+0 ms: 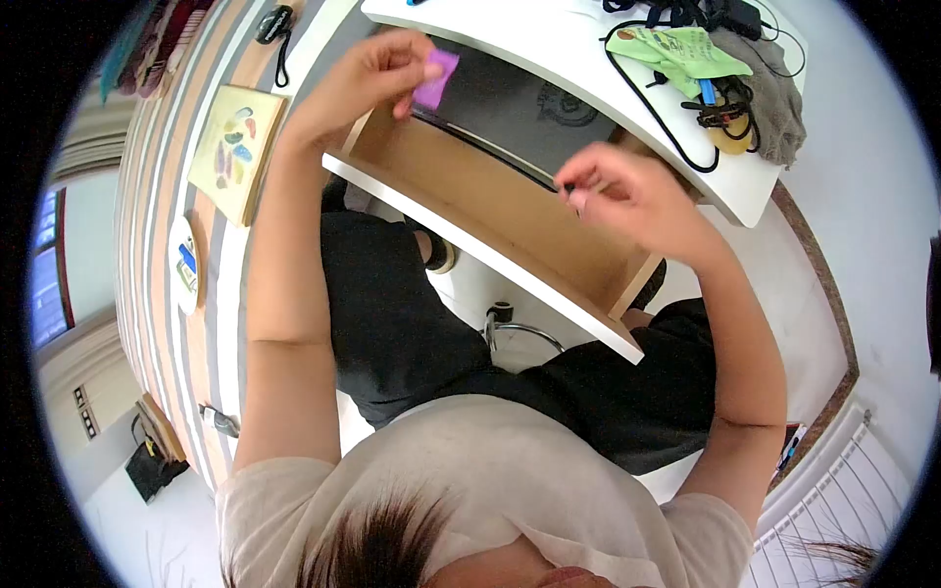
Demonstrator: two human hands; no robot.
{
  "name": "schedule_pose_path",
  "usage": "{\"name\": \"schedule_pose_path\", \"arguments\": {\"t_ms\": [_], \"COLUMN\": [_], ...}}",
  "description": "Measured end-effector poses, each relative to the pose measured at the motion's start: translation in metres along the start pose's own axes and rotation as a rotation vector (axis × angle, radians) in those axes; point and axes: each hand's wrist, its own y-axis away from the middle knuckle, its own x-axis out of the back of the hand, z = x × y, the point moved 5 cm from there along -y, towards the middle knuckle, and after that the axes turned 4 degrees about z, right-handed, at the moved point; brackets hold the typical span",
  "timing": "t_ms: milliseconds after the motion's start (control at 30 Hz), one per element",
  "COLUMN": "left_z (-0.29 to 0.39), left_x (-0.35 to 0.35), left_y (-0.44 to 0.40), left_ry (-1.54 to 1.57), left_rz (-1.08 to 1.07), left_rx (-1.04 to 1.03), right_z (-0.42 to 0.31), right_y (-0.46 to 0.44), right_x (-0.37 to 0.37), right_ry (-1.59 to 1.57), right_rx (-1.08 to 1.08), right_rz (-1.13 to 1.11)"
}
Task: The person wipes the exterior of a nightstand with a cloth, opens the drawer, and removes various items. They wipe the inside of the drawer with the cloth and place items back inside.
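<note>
My left hand (387, 80) is closed in a pinch on a small purple square (438, 78), which looks like paper or a thin packet, above the far left part of the open drawer (470, 201). Over the drawer's right part, my right hand (627, 194) has its fingers pinched together. Something small and black shows at its fingertips; its kind cannot be made out. Inside the drawer, toward the back, lies a flat dark grey item (510, 93) with a round mark on it. A thin black strip runs along its near edge.
The white desktop (520, 29) overhangs the drawer. A green pouch (676, 51), black cables and a grey cloth (769, 98) lie on its right. On the striped surface at left are a painted board (235, 147), a small oval dish (184, 265) and a black strapped object (274, 24).
</note>
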Motion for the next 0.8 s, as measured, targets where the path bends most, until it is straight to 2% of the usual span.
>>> {"name": "schedule_pose_path", "arguments": {"t_ms": [100,133,233,267,367,500,533,633,733,800], "left_z": [0.012,0.016,-0.001,0.006,0.009,0.02,0.025,0.009,0.007,0.022], "left_x": [-0.002,-0.002,0.003,0.001,-0.008,-0.014,-0.014,-0.011,-0.011,-0.02], "left_y": [-0.021,-0.026,-0.058,-0.064,-0.079,-0.082,-0.081,-0.082,-0.072,-0.061], "left_ry": [0.078,-0.005,0.264,0.212,-0.045,-0.306,-0.329,-0.304,-0.36,-0.331], "left_rz": [0.239,0.334,0.374,0.474,0.587,0.806,0.715,0.775,0.707,0.756], "left_rx": [-0.1,-0.046,0.023,-0.074,-0.219,-0.199,0.027,-0.229,-0.314,-0.422], "right_z": [-0.017,-0.023,-0.029,-0.029,-0.03,-0.031,-0.033,-0.037,-0.043,-0.046], "right_y": [-0.008,-0.01,-0.017,-0.02,-0.027,-0.035,-0.038,-0.049,-0.06,-0.066], "right_x": [0.016,0.021,0.025,0.026,0.028,0.043,0.046,0.053,0.056,0.057], "right_ry": [-0.374,-0.387,-0.399,-0.421,-0.419,-0.127,-0.077,-0.076,-0.149,-0.158], "right_rx": [0.021,0.014,0.058,0.082,0.097,0.117,0.138,0.176,0.201,0.246], "right_rz": [0.127,0.162,0.22,0.217,0.258,0.449,0.479,0.509,0.526,0.54]}}
